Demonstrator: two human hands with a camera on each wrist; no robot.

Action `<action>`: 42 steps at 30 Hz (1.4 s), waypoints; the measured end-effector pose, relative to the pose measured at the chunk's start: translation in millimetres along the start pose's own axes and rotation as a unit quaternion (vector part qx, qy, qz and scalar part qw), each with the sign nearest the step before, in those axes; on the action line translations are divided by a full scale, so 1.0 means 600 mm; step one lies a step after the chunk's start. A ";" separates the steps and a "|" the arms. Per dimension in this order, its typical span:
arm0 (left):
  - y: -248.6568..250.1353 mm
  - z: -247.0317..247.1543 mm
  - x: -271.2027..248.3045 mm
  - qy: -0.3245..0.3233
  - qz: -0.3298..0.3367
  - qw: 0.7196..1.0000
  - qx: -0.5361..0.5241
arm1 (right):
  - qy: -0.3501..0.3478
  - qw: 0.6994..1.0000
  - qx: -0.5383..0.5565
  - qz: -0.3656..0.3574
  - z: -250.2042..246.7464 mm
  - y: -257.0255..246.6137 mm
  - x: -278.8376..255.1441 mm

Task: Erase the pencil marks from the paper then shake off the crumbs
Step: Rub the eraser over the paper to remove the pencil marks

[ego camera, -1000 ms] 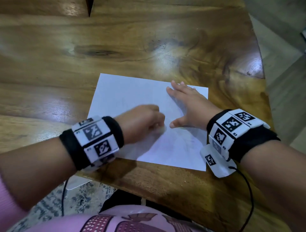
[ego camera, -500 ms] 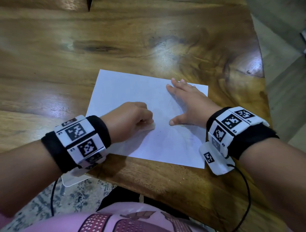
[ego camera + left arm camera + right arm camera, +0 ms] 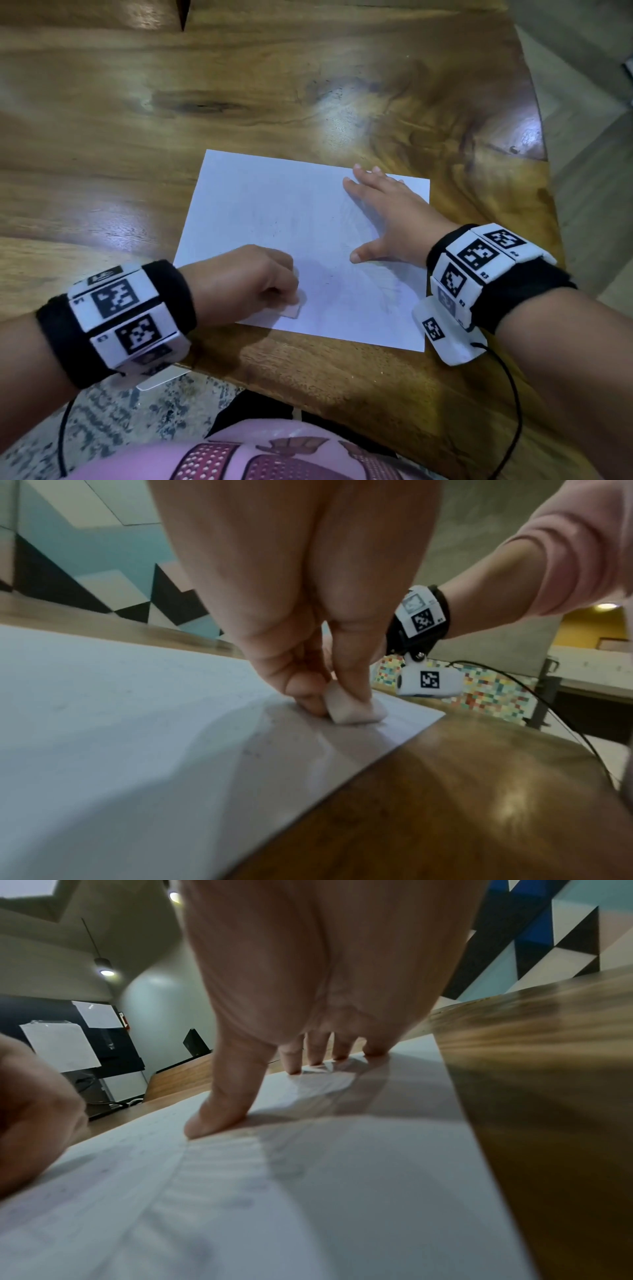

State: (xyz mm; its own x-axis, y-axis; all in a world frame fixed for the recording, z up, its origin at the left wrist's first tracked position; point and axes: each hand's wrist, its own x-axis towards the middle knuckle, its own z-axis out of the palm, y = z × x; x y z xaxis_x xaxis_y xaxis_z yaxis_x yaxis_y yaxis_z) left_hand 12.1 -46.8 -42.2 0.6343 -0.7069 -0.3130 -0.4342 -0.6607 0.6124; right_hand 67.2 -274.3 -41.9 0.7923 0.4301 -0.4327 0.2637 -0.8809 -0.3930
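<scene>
Two hands on the sheet, well apart. The paper [image 3: 291, 233] lies flat on the wooden table [image 3: 239, 85], near the front edge, its long axis running left to right across the person. Left hand [image 3: 239, 284] is curled, thumb and fingers pinching a small whitish eraser [image 3: 352, 707] whose lower face touches the sheet close to the near-left edge. Right hand [image 3: 394, 219] lies flat, fingers straight and spread, thumb out, pressing the far-right part of the sheet. Faint grey pencil marks [image 3: 363, 284] show on the near half, between the two hands and to the right of the eraser; the left hand is nearer. Judgement: erasing step under way, strokes need to travel rightward toward the holding hand. Dark specks mid-sheet may be crumbs; too small to confirm. Shaking not yet begun.
</scene>
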 end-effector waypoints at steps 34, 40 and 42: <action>0.014 -0.105 0.203 0.162 -0.171 0.972 -0.010 | 0.066 0.995 0.049 0.052 -0.016 0.018 -0.006; 0.025 -0.089 0.203 0.203 -0.113 0.971 0.065 | 0.076 0.995 -0.026 0.059 -0.016 0.019 -0.015; 0.026 -0.085 0.185 0.145 -0.096 0.984 0.045 | 0.072 0.996 -0.023 0.055 -0.016 0.022 -0.015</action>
State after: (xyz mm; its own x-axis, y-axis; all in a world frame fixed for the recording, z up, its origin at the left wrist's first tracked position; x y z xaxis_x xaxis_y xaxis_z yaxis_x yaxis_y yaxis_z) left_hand 108.4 -122.7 -30.6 0.8604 -0.4736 -0.1880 -0.3350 -0.8038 0.4916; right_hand 68.6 -291.5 -35.4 0.8879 0.2997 -0.3490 0.1921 -0.9309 -0.3108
